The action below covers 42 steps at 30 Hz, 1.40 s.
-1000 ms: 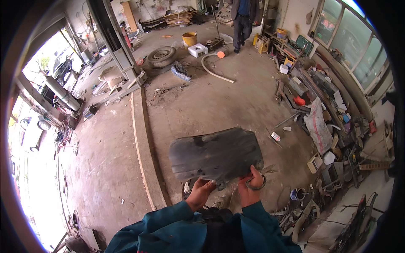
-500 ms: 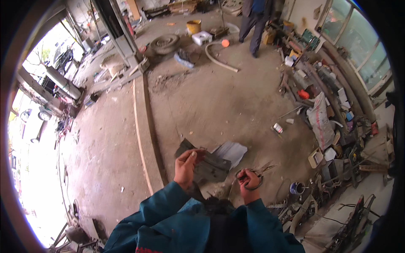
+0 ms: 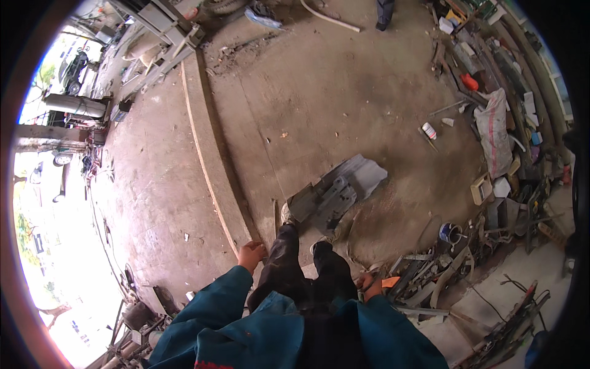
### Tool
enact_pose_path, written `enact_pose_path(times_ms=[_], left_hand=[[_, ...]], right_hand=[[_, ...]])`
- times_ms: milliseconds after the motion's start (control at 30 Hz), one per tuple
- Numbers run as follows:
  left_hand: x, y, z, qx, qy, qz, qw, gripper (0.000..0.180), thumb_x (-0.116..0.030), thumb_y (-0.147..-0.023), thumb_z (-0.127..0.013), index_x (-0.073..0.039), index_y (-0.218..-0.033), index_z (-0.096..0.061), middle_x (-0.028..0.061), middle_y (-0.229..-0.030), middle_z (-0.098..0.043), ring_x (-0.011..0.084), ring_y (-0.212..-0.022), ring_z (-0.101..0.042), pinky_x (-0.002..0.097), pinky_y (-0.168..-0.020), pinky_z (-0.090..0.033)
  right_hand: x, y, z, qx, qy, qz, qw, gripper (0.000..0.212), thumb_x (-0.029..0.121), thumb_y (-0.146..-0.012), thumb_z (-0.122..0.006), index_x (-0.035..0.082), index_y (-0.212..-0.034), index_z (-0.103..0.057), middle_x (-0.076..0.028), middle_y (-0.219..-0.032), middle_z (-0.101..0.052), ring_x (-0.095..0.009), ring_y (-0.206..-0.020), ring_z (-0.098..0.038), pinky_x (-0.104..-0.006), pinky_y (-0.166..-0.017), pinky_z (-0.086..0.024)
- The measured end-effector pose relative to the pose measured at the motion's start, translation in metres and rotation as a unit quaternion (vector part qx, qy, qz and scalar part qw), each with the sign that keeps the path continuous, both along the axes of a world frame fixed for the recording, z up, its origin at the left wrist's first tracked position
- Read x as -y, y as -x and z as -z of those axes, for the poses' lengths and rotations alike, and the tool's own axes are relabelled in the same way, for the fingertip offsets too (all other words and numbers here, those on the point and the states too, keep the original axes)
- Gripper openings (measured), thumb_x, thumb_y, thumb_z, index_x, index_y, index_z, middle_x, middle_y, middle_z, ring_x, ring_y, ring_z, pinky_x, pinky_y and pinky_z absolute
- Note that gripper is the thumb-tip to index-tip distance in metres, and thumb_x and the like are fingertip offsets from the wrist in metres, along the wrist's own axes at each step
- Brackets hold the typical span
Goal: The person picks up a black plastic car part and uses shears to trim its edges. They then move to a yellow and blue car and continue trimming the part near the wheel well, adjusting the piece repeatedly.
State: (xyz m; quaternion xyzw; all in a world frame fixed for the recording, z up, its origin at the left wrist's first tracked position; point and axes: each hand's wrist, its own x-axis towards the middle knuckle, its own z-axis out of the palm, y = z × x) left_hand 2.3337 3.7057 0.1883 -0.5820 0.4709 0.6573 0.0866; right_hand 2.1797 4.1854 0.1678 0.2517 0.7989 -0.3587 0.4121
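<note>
My left hand [image 3: 251,254] hangs low beside my left knee, thumb and fingers drawn together. Whether something small is pinched there cannot be made out. Down by my right thigh, my right hand [image 3: 369,284] is closed around a pair of scissors [image 3: 375,269], mostly hidden by the fingers. A dark grey, bent panel [image 3: 335,198] lies on the floor at my shoes, apart from both hands. A paler grey sheet [image 3: 369,172] shows at its far right end.
A long raised strip [image 3: 212,157] runs along the floor on the left. Scrap and a white sack [image 3: 495,132] line the right side. Nearer stand a blue-and-white can [image 3: 450,233] and, farther off, a small white bottle [image 3: 429,130]. Another person's leg [image 3: 385,12] shows far ahead.
Both hands have dropped from in front of me to beside my legs, the right one keeping the scissors. My view has tilted downward, bringing my legs and shoes into sight.
</note>
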Motion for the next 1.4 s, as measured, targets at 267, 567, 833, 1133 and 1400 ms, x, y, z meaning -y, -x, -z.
enact_pose_path(times_ms=[267, 567, 833, 1133, 1400], left_hand=[[-0.001, 0.074, 0.143, 0.085, 0.082, 0.464, 0.878, 0.045, -0.038, -0.094, -0.074, -0.003, -0.121, -0.080, 0.0238, -0.107, -0.079, 0.0379, -0.107, -0.078, 0.0462, -0.095, -0.060], [-0.129, 0.146, 0.395, 0.135, 0.078, 0.494, 0.855, 0.057, -0.046, -0.093, -0.080, 0.007, -0.111, -0.075, 0.0250, -0.096, -0.077, 0.0415, -0.097, -0.076, 0.0470, -0.088, -0.058], [-0.170, 0.140, 0.542, 0.095, 0.127, 0.703, 0.694, 0.046, -0.029, -0.107, -0.065, -0.016, -0.152, -0.063, 0.0068, -0.134, -0.076, 0.0280, -0.124, -0.068, 0.0398, -0.101, -0.052], [-0.135, 0.241, 0.317, -0.044, 0.129, 0.738, 0.661, 0.041, -0.005, -0.100, -0.069, -0.004, -0.141, -0.070, 0.0150, -0.119, -0.079, 0.0269, -0.110, -0.074, 0.0383, -0.098, -0.057], [-0.070, 0.249, 0.069, -0.102, -0.042, 0.362, 0.926, 0.043, -0.006, -0.098, -0.073, 0.006, -0.138, -0.067, 0.0125, -0.125, -0.078, 0.0182, -0.112, -0.070, 0.0358, -0.101, -0.055]], right_hand=[[0.058, -0.102, 0.066, -0.077, -0.107, -0.027, 0.991, 0.047, 0.025, -0.094, -0.081, -0.004, -0.124, -0.060, -0.029, -0.113, -0.068, -0.049, -0.106, -0.066, -0.0543, -0.094, -0.051], [0.087, -0.083, 0.023, -0.120, -0.167, -0.039, 0.978, 0.061, 0.012, -0.088, -0.085, -0.005, -0.138, -0.054, -0.028, -0.128, -0.056, -0.046, -0.120, -0.058, -0.0517, -0.104, -0.048], [0.045, -0.137, 0.048, -0.158, -0.273, -0.081, 0.945, 0.092, 0.040, -0.096, -0.087, -0.008, -0.161, -0.043, -0.037, -0.157, -0.049, -0.057, -0.141, -0.052, -0.0620, -0.116, -0.050], [0.053, -0.086, 0.039, -0.111, -0.166, 0.074, 0.977, 0.060, 0.022, -0.085, -0.086, -0.005, -0.131, -0.058, -0.026, -0.120, -0.059, -0.047, -0.116, -0.060, -0.0526, -0.098, -0.049], [0.054, -0.062, 0.052, -0.095, -0.151, 0.093, 0.980, 0.047, 0.039, -0.098, -0.082, -0.005, -0.109, -0.067, -0.023, -0.098, -0.068, -0.039, -0.093, -0.067, -0.0527, -0.085, -0.053]])
